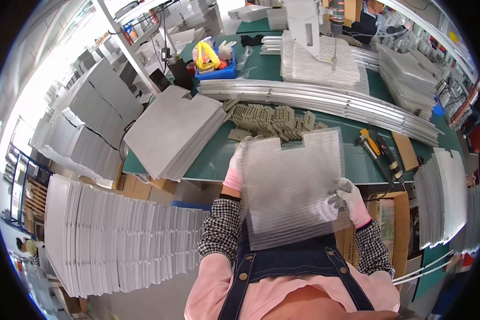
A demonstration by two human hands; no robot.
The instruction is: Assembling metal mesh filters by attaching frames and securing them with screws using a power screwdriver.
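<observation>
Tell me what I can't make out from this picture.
From the head view:
How far the left hand wraps behind the mesh sheet: hidden by the sheet.
Part of the cardboard box: behind the right sleeve.
Bottom of the blue bin: covered by its contents.
Co-worker: cut off by the top edge.
Distant person, far left: too small.

Pale gloves [348,193] with pink cuffs [233,178] are worn on the left hand [240,156] and right hand [349,195], mid-frame. Black-and-white checked sleeves [218,229], edged with dark bands [230,197], are noted below. At lower centre, a pink top [210,282] is overlaid by a navy bib [282,265] with pale stitching, two straps [235,296] and round brass-coloured buttons [243,277].
</observation>
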